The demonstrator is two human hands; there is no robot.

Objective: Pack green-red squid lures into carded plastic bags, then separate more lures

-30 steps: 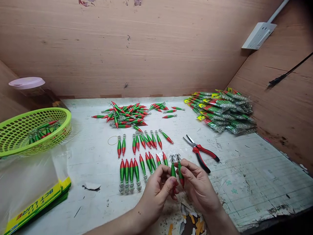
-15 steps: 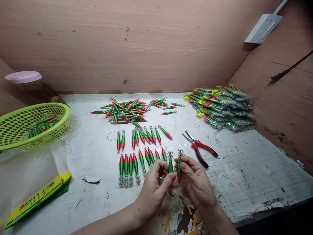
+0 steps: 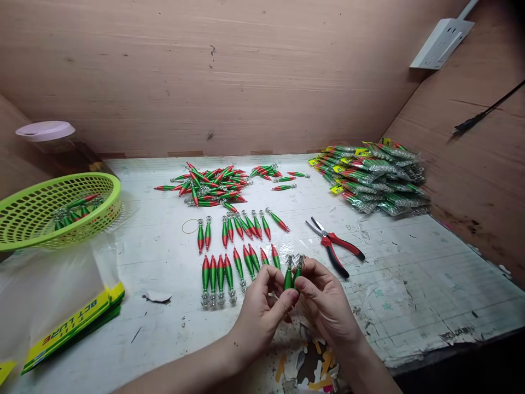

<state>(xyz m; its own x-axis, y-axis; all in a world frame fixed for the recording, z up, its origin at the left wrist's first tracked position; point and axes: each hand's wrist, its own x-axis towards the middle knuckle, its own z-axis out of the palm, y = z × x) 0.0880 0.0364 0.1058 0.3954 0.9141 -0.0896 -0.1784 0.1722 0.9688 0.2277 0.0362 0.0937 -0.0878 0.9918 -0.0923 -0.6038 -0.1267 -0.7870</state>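
Left hand (image 3: 262,306) and right hand (image 3: 324,301) each pinch 1 lure (image 3: 288,278), hooks together; the barbs could tangle or prick a finger.

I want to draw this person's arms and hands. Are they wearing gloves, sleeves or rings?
No gloves: the left hand and right hand are bare. No sleeves show on either forearm as far as the picture reaches. I see no rings, watch or bracelet. The fingernails look short and plain.
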